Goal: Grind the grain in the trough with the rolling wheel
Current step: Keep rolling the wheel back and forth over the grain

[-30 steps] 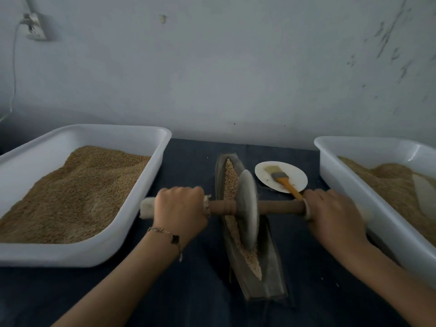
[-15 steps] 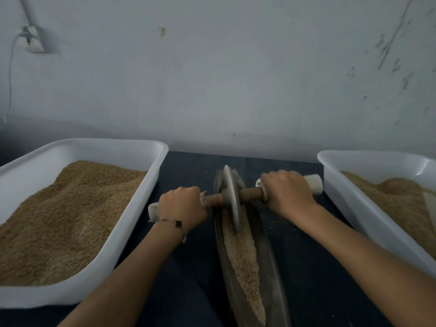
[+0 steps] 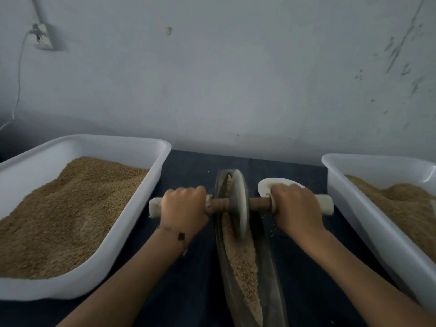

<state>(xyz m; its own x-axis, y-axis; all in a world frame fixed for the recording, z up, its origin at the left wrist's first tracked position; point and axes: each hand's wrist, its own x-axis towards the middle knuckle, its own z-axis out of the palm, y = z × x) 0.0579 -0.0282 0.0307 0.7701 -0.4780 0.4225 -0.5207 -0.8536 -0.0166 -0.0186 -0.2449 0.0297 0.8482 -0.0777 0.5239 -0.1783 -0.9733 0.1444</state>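
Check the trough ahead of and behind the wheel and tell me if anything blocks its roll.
Nothing visible blocks it. The wheel sits in the trough with only grain along the channel. The white plate lies outside, beside the right hand.

We are reaching both forearms forward. Our left hand and right hand are curling knuckles-up, gripping.
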